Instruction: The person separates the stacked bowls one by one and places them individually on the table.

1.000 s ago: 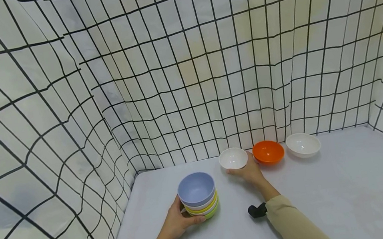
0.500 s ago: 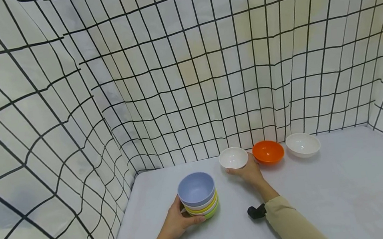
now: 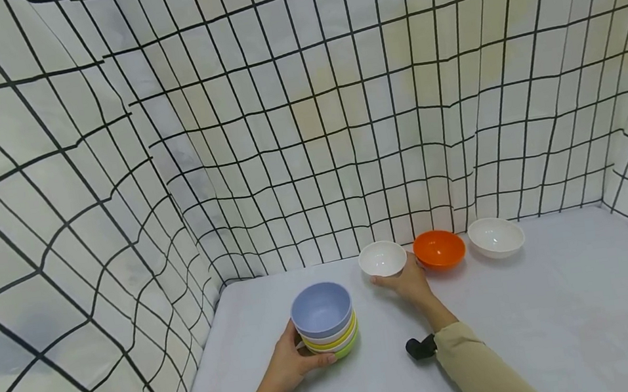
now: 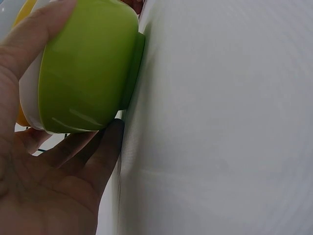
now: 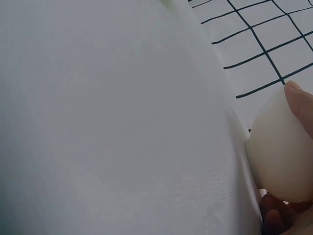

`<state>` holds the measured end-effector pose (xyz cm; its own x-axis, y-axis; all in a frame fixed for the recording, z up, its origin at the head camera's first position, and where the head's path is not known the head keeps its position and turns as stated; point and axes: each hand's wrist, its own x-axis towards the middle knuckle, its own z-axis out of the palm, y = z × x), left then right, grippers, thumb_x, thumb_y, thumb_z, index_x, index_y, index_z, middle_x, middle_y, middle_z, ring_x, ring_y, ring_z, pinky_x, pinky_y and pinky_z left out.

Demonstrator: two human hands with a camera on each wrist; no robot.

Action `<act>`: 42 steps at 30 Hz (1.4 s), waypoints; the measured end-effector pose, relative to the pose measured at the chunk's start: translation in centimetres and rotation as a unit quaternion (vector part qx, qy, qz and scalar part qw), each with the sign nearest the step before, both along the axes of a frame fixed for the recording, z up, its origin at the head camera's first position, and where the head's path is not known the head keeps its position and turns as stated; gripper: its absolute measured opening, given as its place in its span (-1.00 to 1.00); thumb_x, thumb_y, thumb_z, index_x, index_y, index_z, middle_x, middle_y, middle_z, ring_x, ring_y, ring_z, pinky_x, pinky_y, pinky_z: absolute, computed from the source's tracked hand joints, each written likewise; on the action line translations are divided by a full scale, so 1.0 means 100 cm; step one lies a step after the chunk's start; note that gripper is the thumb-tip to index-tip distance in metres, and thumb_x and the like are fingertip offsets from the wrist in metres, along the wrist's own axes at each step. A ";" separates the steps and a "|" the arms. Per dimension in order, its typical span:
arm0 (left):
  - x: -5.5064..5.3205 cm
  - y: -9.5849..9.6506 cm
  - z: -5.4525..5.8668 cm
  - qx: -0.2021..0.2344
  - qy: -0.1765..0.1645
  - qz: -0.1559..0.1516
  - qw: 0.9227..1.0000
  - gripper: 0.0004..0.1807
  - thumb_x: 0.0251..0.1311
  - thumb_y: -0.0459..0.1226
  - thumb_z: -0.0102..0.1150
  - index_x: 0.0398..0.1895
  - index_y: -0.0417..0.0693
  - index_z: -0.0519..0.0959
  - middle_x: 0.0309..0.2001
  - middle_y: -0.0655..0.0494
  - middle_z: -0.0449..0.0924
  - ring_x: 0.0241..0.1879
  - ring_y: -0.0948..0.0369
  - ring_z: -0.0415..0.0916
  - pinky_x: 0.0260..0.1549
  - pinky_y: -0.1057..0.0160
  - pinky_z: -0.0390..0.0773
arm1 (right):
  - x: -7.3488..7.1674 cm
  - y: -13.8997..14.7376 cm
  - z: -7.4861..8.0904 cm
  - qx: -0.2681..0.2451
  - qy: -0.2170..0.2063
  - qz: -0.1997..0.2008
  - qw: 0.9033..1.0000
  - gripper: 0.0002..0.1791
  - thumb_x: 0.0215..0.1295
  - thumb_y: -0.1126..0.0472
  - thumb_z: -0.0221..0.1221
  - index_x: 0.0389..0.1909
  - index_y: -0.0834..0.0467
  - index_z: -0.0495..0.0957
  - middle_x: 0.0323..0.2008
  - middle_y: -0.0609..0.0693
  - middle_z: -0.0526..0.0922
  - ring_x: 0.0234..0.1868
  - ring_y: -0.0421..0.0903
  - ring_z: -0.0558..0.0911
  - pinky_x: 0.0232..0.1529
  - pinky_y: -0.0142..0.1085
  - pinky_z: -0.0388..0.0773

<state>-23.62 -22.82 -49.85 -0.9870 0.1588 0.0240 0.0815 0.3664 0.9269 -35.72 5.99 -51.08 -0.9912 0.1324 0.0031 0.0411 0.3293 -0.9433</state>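
A person's left hand (image 3: 286, 363) curls around a stack of bowls (image 3: 327, 324) as the right hand (image 3: 412, 285) grips a white bowl (image 3: 381, 260) beside an orange bowl (image 3: 440, 250).

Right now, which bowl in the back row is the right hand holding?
The leftmost white bowl: the right hand grips its side, while the orange bowl and the rightmost white bowl stand unheld.
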 end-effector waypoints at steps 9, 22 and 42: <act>-0.001 -0.001 -0.001 -0.004 -0.002 0.003 1.000 0.21 -0.23 -0.13 0.73 0.55 0.12 0.18 0.39 -0.02 0.46 0.41 -0.06 0.41 0.38 -0.03 0.52 | 0.006 0.001 0.002 -0.016 -0.014 0.009 1.000 0.18 0.00 0.05 0.59 0.49 0.31 0.04 0.44 0.34 0.28 0.43 0.30 0.36 0.51 0.20 0.31; -0.001 -0.002 -0.003 -0.005 -0.001 0.002 1.000 0.20 -0.21 -0.12 0.72 0.55 0.12 0.17 0.40 -0.02 0.45 0.41 -0.06 0.41 0.38 -0.04 0.52 | 0.028 0.008 0.011 0.011 -0.069 0.030 0.997 0.22 0.13 0.04 0.50 0.55 0.35 -0.14 0.54 0.43 0.07 0.53 0.39 0.18 0.52 0.28 0.21; -0.002 -0.002 -0.002 -0.007 0.000 -0.006 1.000 0.20 -0.18 -0.10 0.70 0.56 0.12 0.16 0.41 -0.01 0.44 0.42 -0.06 0.40 0.38 -0.03 0.52 | 0.074 -0.023 0.059 0.025 0.035 0.159 0.986 -0.18 0.26 -0.05 0.40 0.40 0.16 0.23 0.23 0.19 0.46 0.11 0.03 0.56 0.12 -0.03 0.70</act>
<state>-23.85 -22.99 -50.04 -0.9849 0.1715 0.0217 0.0863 0.3789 0.9214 -28.32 3.64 -45.23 -0.9797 -0.1870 0.0724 -0.1369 0.3604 -0.9227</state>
